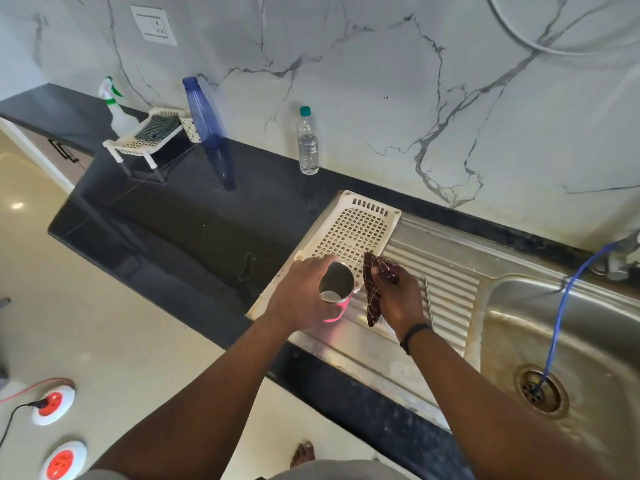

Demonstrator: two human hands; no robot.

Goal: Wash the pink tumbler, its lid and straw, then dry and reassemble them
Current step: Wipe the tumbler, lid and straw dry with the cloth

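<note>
Drying is underway: left hand (pixel 298 292) is grasping the pink tumbler (pixel 337 289); right hand (pixel 398 299), at its three o'clock, is clutching a cloth (pixel 372 292). Lid unseen; reassembly remaining.

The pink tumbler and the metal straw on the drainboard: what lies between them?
In the head view, the right hand with the dark checked cloth lies between the tumbler and the straw.
</note>
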